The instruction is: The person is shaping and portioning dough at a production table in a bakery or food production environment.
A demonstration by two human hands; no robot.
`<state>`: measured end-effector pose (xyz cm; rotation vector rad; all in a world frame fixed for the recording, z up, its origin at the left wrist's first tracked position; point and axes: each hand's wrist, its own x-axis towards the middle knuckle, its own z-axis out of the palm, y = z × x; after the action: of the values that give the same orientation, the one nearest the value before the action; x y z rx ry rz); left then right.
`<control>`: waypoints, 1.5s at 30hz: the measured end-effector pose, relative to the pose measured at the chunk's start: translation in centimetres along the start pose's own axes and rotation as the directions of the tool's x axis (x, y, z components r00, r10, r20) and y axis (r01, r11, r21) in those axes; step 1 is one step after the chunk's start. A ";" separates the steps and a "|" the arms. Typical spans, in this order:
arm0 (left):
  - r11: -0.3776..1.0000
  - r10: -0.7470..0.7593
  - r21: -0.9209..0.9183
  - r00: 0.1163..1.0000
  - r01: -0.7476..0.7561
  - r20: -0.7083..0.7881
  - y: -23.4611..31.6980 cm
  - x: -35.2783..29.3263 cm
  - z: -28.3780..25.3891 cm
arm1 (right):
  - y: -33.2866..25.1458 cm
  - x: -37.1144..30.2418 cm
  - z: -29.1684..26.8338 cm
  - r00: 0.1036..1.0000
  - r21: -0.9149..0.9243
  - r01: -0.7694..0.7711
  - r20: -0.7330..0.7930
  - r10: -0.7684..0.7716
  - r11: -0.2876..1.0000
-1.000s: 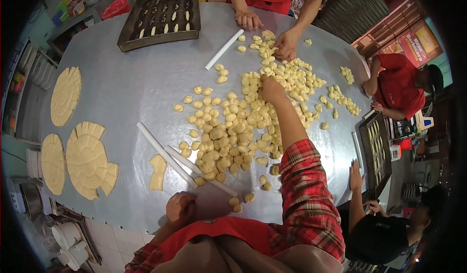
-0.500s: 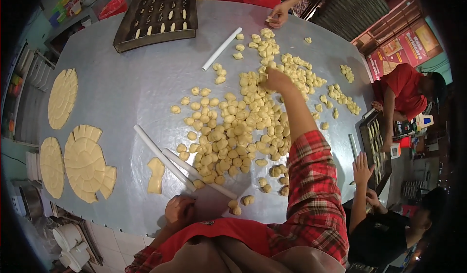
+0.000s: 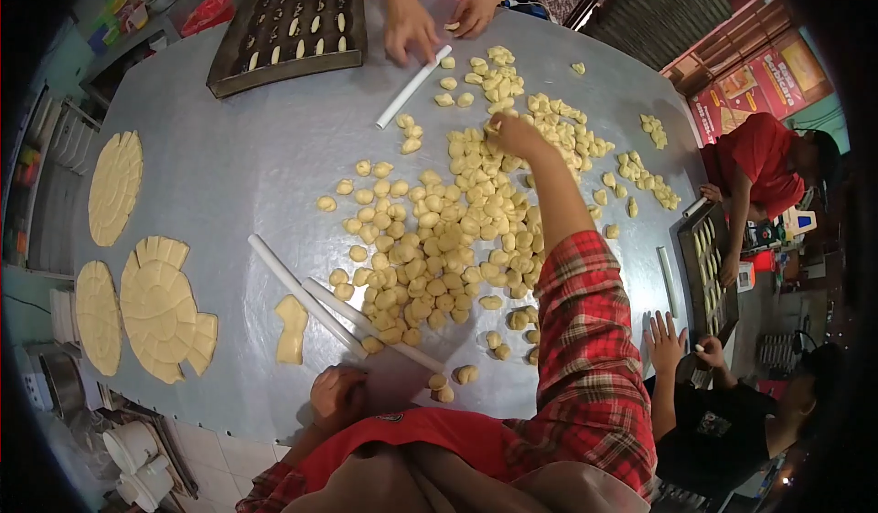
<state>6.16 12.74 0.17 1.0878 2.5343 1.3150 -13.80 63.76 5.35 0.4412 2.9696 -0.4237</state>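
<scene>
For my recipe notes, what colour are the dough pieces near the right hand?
The dough pieces are pale yellow, best seen in the head view.

Red basket (image 3: 208, 13), upper left; white containers (image 3: 131, 445), lower left; red poster (image 3: 770, 85).

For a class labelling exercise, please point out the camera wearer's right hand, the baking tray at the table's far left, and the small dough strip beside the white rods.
Right hand (image 3: 516, 136), head view: back of the hand.
Baking tray (image 3: 288, 74), head view: near wall.
Dough strip (image 3: 291, 332), head view: middle of its top.
</scene>
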 end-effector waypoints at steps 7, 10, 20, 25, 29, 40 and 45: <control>1.000 0.002 0.011 1.000 -0.002 0.024 -0.7 -0.5 0.5 | -0.1 -0.3 -1.1 0.992 0.289 -0.060 -0.089 0.090 0.955; 0.998 0.000 0.063 1.000 -0.002 0.020 -0.6 -0.4 0.4 | -4.1 -0.8 -1.8 0.974 0.644 0.160 -0.225 -0.015 0.748; 1.000 -0.003 0.018 1.000 0.002 0.012 -0.5 -0.6 0.2 | -10.3 -11.0 4.4 0.929 0.012 0.357 0.096 -0.356 0.934; 0.999 -0.034 0.013 0.999 0.034 -0.022 0.0 -0.5 -0.3 | -6.6 -9.4 4.6 0.997 0.643 0.011 0.047 -0.053 0.766; 0.999 -0.043 -0.008 0.999 0.043 0.019 0.5 0.3 0.0 | -4.8 -3.6 2.4 0.979 0.587 0.187 -0.178 -0.099 0.788; 0.996 -0.073 -0.061 0.997 0.072 -0.009 0.3 0.1 0.1 | -7.0 -10.2 4.7 0.905 0.074 0.389 0.156 -0.396 0.918; 0.997 -0.077 -0.004 0.997 0.077 0.002 0.2 -0.3 -0.4 | -9.2 -6.5 0.2 0.990 0.312 0.107 0.058 -0.131 0.944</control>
<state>6.33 12.36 0.44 0.9797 2.5441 1.2986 -10.38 53.55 8.52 0.2637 2.8692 -0.9040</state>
